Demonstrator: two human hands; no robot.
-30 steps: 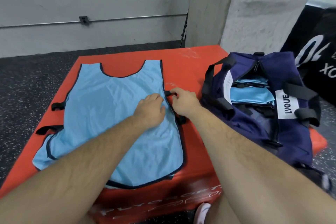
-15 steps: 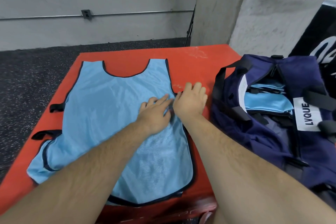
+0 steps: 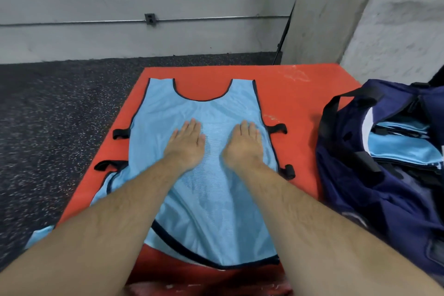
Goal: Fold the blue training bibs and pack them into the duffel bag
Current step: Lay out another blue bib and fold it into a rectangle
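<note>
The forearms hide parts of the blue bib (image 3: 206, 199), which lies spread flat on the red worktop (image 3: 295, 103), its near hem at the front edge. The frame's right edge cuts off the navy duffel bag (image 3: 360, 199), which stands open at the worktop's right side with folded bibs (image 3: 403, 151) stacked inside. The left hand (image 3: 186, 144) and right hand (image 3: 245, 145) press flat on the bib's middle, fingers straight and close together.

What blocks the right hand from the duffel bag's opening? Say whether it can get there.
Probably yes. The right hand lies flat on the bib, holding nothing; only bare orange mat separates it from the duffel bag, whose top gapes open.
</note>
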